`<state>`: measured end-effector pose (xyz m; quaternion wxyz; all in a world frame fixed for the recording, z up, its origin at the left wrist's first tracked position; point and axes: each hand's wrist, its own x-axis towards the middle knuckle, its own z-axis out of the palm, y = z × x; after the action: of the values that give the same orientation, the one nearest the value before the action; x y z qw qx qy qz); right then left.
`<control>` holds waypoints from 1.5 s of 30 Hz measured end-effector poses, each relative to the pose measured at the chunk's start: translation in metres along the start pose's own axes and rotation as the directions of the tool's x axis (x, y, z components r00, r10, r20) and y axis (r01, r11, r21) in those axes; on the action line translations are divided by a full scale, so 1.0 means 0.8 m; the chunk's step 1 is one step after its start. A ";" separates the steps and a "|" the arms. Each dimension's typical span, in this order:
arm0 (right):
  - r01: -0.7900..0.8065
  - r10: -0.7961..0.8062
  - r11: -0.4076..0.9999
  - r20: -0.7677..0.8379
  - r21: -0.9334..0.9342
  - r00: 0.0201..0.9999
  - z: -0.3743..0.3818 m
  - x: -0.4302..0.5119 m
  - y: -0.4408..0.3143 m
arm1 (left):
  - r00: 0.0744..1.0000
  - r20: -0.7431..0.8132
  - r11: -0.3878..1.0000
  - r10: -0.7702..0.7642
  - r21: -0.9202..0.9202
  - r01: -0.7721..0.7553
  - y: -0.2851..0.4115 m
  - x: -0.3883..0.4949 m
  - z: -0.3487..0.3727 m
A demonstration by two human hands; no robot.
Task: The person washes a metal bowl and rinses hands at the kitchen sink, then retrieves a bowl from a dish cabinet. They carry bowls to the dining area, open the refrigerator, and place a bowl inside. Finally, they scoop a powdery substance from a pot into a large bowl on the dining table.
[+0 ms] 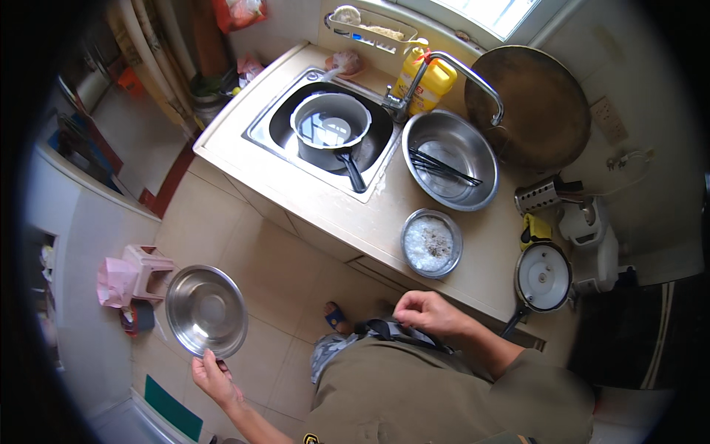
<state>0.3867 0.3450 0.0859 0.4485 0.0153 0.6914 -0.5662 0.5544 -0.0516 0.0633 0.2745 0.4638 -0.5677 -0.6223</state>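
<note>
My left hand (215, 377) grips the rim of a metal bowl (206, 311), holding it out over the floor at the lower left; its inside faces up. Near my body, just off the counter's front edge, my right hand (426, 312) is loosely curled with nothing visible in it. On the counter close by sits a small metal bowl (427, 244) of whitish contents with dark specks. Behind it stands a larger metal basin (452, 161) with black chopsticks inside. A pot with a black handle (331, 119), with clear liquid inside, stands in the sink (284, 105).
A faucet (471, 72) arches beside a yellow jug (438, 77). A large round board (527, 108) leans against the wall. At the counter's right lie a pressure-cooker lid (543, 277) and a perforated utensil holder (538, 195). A pink stool (148, 272) stands on the floor.
</note>
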 end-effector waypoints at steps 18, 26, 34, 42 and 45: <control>0.003 -0.070 0.992 -0.528 -0.127 0.846 -0.285 0.070 0.028 | 0.977 0.165 0.989 0.135 0.033 -0.142 0.056 0.028 0.089; -0.029 -0.029 0.987 -0.350 -0.159 0.936 -0.303 0.095 0.029 | 0.982 0.148 0.991 0.115 0.052 -0.124 0.055 0.010 0.098; -0.189 0.178 0.981 -0.178 -0.048 0.968 -0.300 0.055 0.033 | 0.988 0.138 0.995 0.071 0.067 -0.081 0.050 0.014 0.113; -0.081 0.086 0.996 -0.334 0.028 0.939 -0.256 0.036 0.038 | 0.987 0.158 0.997 0.019 0.075 -0.032 0.039 0.048 0.132; -0.067 0.050 0.997 -0.397 -0.030 0.916 -0.241 0.035 0.030 | 0.992 0.124 0.998 -0.008 0.066 0.000 0.037 0.064 0.128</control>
<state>0.2665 0.4933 0.0409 0.3163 0.1406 0.7790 -0.5228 0.4365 -0.0562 0.0704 0.2220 0.4341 -0.6028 -0.6316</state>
